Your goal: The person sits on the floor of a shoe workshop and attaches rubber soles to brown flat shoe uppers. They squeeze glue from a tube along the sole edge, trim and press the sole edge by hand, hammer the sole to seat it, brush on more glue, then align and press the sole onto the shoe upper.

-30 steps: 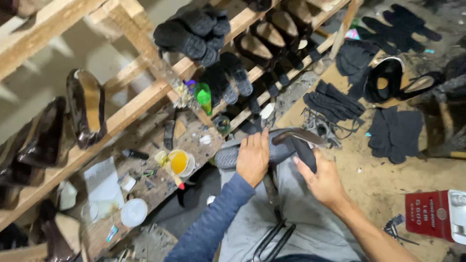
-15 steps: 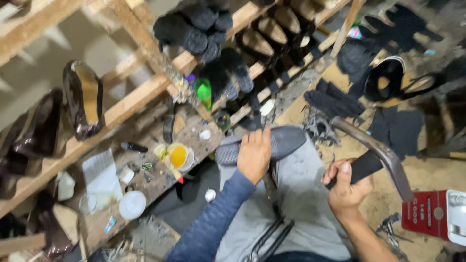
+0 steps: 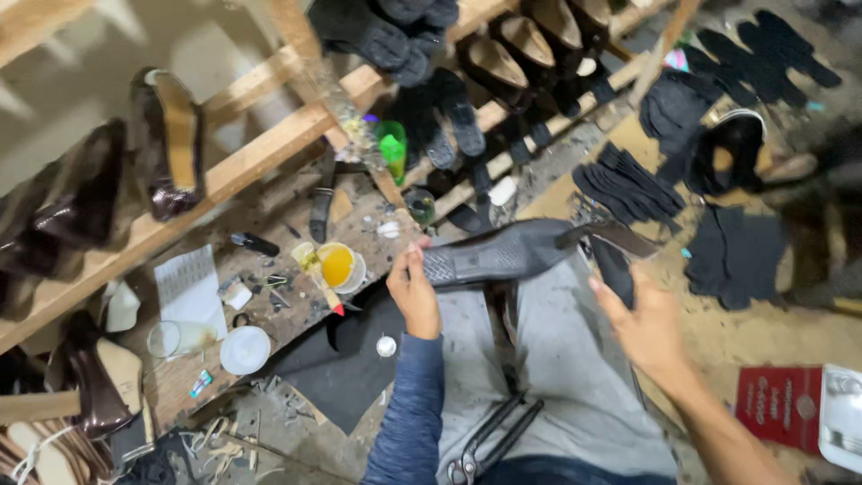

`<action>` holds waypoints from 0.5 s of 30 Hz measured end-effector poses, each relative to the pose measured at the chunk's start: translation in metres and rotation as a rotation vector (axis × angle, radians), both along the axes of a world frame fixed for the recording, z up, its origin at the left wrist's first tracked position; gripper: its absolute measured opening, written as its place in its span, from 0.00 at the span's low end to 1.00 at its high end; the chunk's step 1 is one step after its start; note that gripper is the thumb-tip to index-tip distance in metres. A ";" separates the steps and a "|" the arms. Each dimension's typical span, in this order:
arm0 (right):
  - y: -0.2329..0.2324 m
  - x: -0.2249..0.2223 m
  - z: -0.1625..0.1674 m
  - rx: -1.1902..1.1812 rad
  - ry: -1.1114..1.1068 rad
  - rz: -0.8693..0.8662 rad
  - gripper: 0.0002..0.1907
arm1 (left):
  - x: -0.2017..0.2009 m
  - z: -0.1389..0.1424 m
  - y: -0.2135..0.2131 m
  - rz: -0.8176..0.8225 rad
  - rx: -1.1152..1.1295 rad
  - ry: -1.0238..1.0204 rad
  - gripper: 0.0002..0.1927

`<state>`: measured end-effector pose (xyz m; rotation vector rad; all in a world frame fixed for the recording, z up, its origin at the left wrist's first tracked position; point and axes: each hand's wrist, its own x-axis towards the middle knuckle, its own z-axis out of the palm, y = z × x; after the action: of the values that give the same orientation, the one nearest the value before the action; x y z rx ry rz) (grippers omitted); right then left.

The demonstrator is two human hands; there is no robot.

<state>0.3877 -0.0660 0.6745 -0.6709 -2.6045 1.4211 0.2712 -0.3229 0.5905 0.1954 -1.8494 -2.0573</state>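
Observation:
My left hand (image 3: 414,293) grips the toe end of a dark grey shoe sole (image 3: 503,252) that lies tread up across my lap. Fingers of my right hand (image 3: 639,321) are wrapped around the dark handle of a hammer (image 3: 614,268). The hammer's metal head rests at the heel end of the sole. A pair of pliers (image 3: 489,438) lies on my grey trousers, below both hands.
On the wooden bench to the left are a pot of yellow glue (image 3: 339,267), a green bottle (image 3: 392,149), a white lid (image 3: 244,349) and a paper sheet (image 3: 189,289). A wooden rack (image 3: 260,153) holds several shoes. Black sole cut-outs (image 3: 628,185) and a red box (image 3: 777,404) lie on the floor at right.
My right hand lifted the hammer away to the right, then swung it back down onto the heel end of the sole. My left hand kept hold of the sole.

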 end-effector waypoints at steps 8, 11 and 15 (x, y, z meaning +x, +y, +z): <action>-0.066 -0.021 0.001 -0.221 0.662 0.192 0.17 | -0.025 -0.047 -0.012 0.086 0.000 0.008 0.15; -0.066 -0.030 -0.015 0.282 0.163 0.302 0.19 | -0.027 -0.039 -0.012 0.083 0.015 0.044 0.15; -0.078 -0.024 -0.021 0.038 0.350 0.191 0.16 | -0.024 -0.034 -0.012 0.070 0.057 0.007 0.15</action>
<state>0.3637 -0.1436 0.6537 -0.1509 -2.4583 1.3858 0.2472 -0.3347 0.5566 0.2636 -1.7564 -2.0619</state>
